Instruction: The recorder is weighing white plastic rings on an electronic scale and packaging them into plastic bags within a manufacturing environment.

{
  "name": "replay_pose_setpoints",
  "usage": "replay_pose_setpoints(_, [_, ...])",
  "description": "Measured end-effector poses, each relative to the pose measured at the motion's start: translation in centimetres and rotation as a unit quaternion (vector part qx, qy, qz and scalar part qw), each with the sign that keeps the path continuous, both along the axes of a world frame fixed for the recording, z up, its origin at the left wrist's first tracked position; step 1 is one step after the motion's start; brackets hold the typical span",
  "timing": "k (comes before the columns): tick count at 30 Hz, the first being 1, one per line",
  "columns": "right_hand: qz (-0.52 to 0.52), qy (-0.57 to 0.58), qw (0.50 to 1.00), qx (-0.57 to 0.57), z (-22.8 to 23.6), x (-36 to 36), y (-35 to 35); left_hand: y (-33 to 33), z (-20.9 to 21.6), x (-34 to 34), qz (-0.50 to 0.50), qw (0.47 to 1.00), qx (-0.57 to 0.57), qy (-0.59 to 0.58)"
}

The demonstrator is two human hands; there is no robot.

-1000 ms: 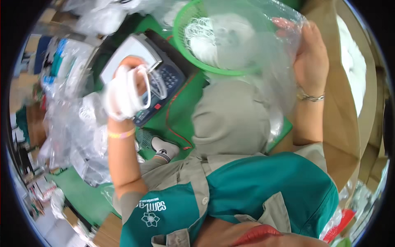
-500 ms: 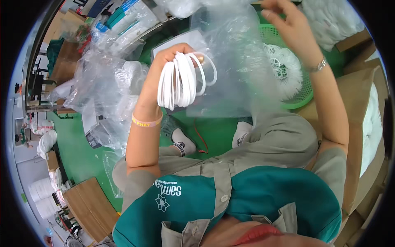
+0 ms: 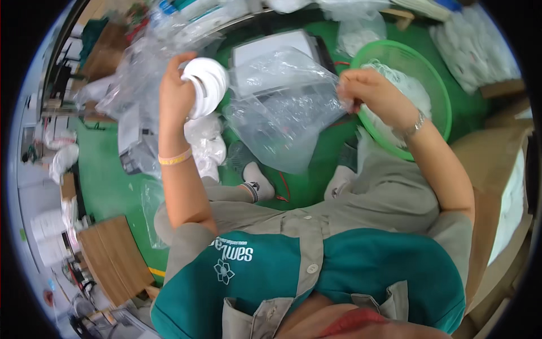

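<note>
A stack of thin white rings [image 3: 210, 90] hangs from my left hand [image 3: 178, 90], whose fingers are hooked through and closed on it. My right hand [image 3: 379, 97] is shut on the edge of a clear plastic bag [image 3: 285, 127]. The bag spreads out to the left of that hand, above the floor and in front of my feet. Whether its mouth is parted, I cannot tell. A green mesh basket [image 3: 445, 107] stands just beyond my right forearm, with a heap of white rings or loops [image 3: 415, 90] in it, partly hidden by the arm.
A flat grey-white scale-like device [image 3: 274, 48] lies behind the bag. Crumpled clear plastic [image 3: 135, 73] fills the left side, with white bundles [image 3: 206, 138] beside my foot. At right stands an open cardboard box [image 3: 480, 164]. Another full clear bag [image 3: 474, 51] is at the back right.
My left hand has moved left with the rings, which have turned to face up. The right hand has come down and nearer, pulling the bag lower; the basket shows more fully.
</note>
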State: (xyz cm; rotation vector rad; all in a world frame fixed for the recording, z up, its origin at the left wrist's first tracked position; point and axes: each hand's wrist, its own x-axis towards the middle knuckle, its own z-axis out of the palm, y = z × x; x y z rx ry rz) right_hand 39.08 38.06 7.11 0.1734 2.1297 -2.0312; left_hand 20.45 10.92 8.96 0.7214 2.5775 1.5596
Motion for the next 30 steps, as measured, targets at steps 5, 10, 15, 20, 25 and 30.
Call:
replay_pose_setpoints(5, [0.009,0.011,1.0,0.006,2.2,2.3,-3.1,4.7,-2.9,7.1,-0.345,0.91,0.224,-0.054])
replay_pose_setpoints(10, [0.16,0.036,0.986,-0.007,2.6,3.4,-5.4,8.0,-15.6,7.9,-0.409,0.877,-0.25,0.012])
replay_pose_setpoints(15, [0.211,0.046,0.972,0.098,1.0,2.8,-4.7,5.3,-12.3,8.9,-0.511,0.849,-0.121,-0.05])
replay_pose_setpoints(20, [0.202,-0.016,0.979,0.035,1.5,1.9,-2.3,3.5,-5.1,7.9,-0.447,0.84,-0.199,-0.233])
replay_pose_setpoints(25, [0.187,0.001,0.98,-0.066,-1.3,2.2,-0.1,1.7,-4.5,10.7,-0.539,0.804,-0.077,-0.24])
replay_pose_setpoints(30, [0.226,-0.055,0.969,-0.082,-3.1,2.2,3.0,1.5,-3.4,12.5,-0.518,0.772,-0.352,-0.112])
